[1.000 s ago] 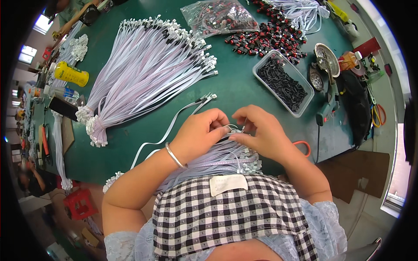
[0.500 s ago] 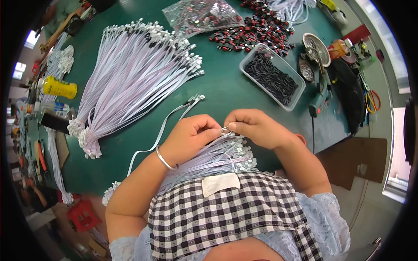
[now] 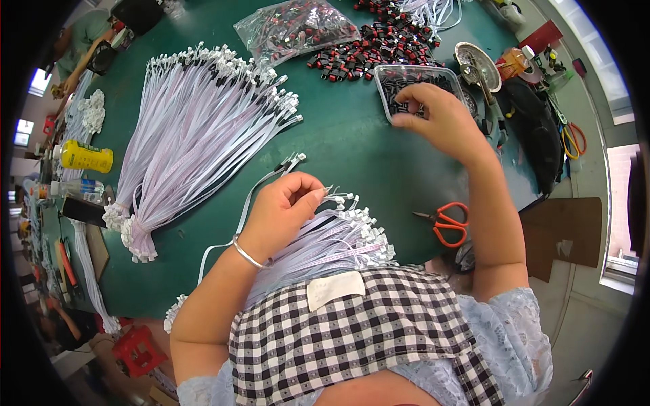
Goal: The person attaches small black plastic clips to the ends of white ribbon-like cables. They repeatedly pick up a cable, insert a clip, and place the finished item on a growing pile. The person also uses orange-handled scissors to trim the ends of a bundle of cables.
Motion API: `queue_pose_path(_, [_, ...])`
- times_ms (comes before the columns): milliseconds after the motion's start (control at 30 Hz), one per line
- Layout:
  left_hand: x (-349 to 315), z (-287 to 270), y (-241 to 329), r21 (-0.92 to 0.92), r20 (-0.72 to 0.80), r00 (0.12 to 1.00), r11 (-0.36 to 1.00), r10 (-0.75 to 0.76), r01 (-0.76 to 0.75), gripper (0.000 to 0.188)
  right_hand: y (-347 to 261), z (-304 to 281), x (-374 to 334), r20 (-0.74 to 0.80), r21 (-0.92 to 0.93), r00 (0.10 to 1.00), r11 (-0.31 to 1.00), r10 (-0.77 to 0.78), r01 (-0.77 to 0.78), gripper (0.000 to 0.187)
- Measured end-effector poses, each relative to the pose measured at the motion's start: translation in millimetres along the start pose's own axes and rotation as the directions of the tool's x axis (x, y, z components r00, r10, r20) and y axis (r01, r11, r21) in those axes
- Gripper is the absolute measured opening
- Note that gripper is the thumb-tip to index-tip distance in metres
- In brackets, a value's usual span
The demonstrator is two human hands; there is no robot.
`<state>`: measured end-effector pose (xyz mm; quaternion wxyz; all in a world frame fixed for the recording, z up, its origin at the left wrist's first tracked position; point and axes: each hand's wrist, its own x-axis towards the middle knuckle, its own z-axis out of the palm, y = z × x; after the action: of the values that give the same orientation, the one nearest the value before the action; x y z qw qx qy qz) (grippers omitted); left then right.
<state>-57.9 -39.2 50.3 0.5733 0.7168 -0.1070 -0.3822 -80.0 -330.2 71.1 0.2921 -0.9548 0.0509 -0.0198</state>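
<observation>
**Right hand in the tray, left hand on the wires**

Right hand (image 3: 440,122) is out at two o'clock, fingers curled down into the clear tray (image 3: 399,76) of small black parts (image 3: 393,86). Fingertips are bunched at the tray's near edge; whether a part is pinched between them, cannot tell.

Left hand (image 3: 288,206) sits near the centre, thumb and fingers closed together on the white-tipped ends of a pale wire (image 3: 267,179) that runs off toward eleven o'clock. A silver bangle (image 3: 247,254) rings that wrist. Just at four o'clock from the hand, a wire bundle (image 3: 335,240) fans out across the green surface (image 3: 352,155) and runs under the checked apron (image 3: 352,338).

At ten o'clock a far bigger fan (image 3: 196,135) of the same pale wires spreads wide, tied at its lower end. At twelve o'clock, a clear bag (image 3: 294,27) and a loose heap of red-and-black pieces (image 3: 379,51). Orange scissors (image 3: 447,223) lie at three o'clock, near the right forearm, close to the surface edge. A yellow bottle (image 3: 84,157) lies on its side at nine o'clock.
</observation>
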Motion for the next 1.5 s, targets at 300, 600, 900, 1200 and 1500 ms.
queue_pose_path(300, [7, -2, -11, 0.012, 0.029, 0.998, 0.998, 0.058, -0.058, 0.009, 23, 32, -50, 0.03, -0.618, 0.941, 0.733, -0.337, 0.283, 0.009])
queue_pose_path(600, [2, 1, 1, -0.073, -0.001, 1.0, 0.997, 0.026, -0.026, 0.01, -1, 48, -41, -0.02, -0.417, 0.972, 0.886, -0.233, 0.204, 0.012])
queue_pose_path(900, [0, 5, 8, -0.135, 0.032, 0.998, 0.989, -0.055, 0.059, 0.008, 27, 45, 10, -0.075, -0.229, 0.979, 0.959, -0.188, 0.167, 0.018])
queue_pose_path(1200, [-1, 4, 2, -0.198, 0.094, 0.99, 0.973, -0.103, 0.12, 0.011, 19, 38, 6, -0.084, -0.302, 0.979, 0.941, -0.184, 0.152, 0.012])
queue_pose_path(1500, [-6, 2, 9, -0.185, 0.15, 0.982, 0.973, -0.113, 0.14, 0.015, -49, 36, -35, 0.213, 0.495, 0.939, 0.858, -0.27, 0.134, 0.011])
